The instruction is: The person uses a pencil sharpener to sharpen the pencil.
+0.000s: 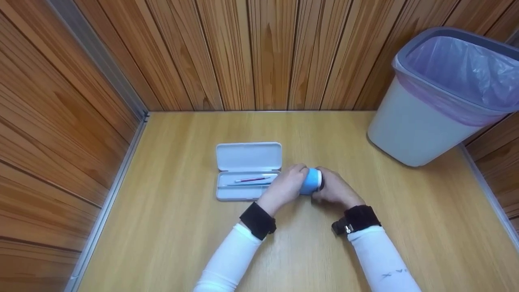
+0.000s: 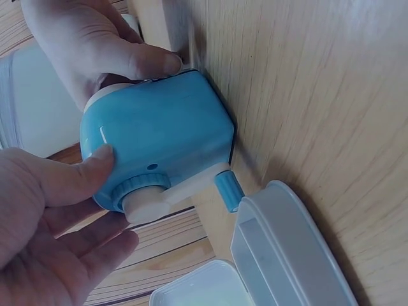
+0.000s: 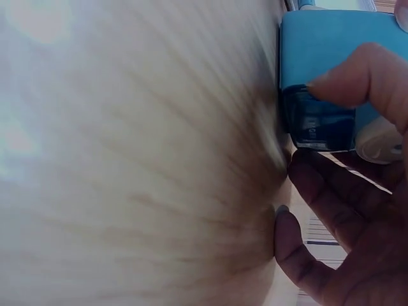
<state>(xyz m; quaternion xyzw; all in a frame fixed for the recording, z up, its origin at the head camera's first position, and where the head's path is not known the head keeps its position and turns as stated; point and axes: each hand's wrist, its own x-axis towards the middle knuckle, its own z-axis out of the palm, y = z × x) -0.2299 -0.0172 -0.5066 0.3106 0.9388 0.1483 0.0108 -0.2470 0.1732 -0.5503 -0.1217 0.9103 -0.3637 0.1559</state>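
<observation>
Between the two hands is a blue crank pencil sharpener, close to the table. My left hand holds its crank end, the thumb pressed to the blue body and the other fingers on the opposite side, as the left wrist view shows. The white crank with its blue knob points toward the pencil case. At the other end my right hand grips the sharpener, its thumb on the dark see-through shavings drawer. In the head view both hands hide much of the sharpener.
An open pale grey pencil case lies left of the sharpener, with a pencil and another thin item inside. A lined waste bin stands at the back right. Wood-panelled walls bound the table.
</observation>
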